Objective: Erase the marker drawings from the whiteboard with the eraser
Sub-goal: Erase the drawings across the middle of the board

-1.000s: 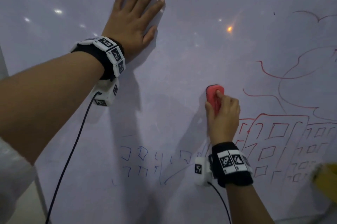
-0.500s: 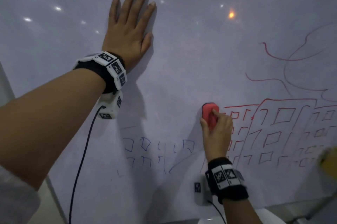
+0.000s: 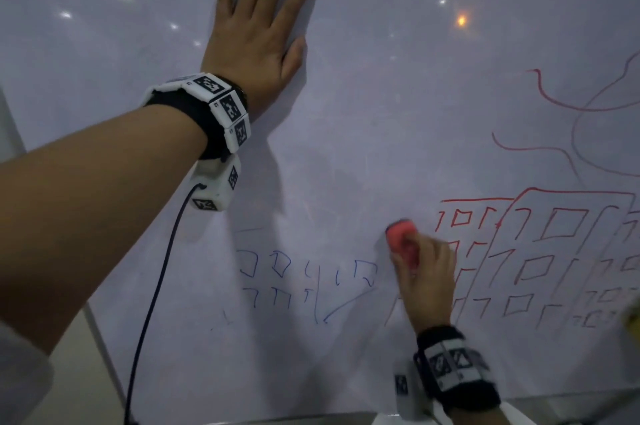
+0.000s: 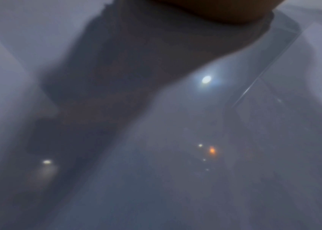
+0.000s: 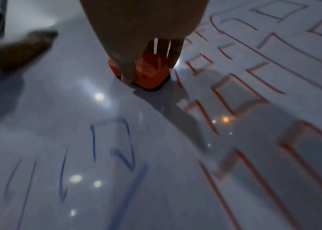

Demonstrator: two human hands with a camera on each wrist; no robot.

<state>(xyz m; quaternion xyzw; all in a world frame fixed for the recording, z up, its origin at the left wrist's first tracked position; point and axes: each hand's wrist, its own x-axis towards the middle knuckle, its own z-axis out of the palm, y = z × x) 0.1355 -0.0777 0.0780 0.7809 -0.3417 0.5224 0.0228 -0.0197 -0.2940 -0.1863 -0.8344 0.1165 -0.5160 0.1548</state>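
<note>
The right hand [image 3: 427,272] grips the red eraser [image 3: 401,241] in curled fingers [image 5: 126,68], pressing it flat on the whiteboard [image 3: 381,95]. Over the last second the eraser has slid down from clear board to the left edge of the red buildings [image 3: 540,251], just right of the blue marks [image 3: 304,279]. The left hand [image 3: 259,33] remains flat, fingers straight, bracing the board higher up. Judged from this, wiping is moving into the 2 remaining drawings; most of the red lines [image 3: 571,106] are still untouched.
</note>
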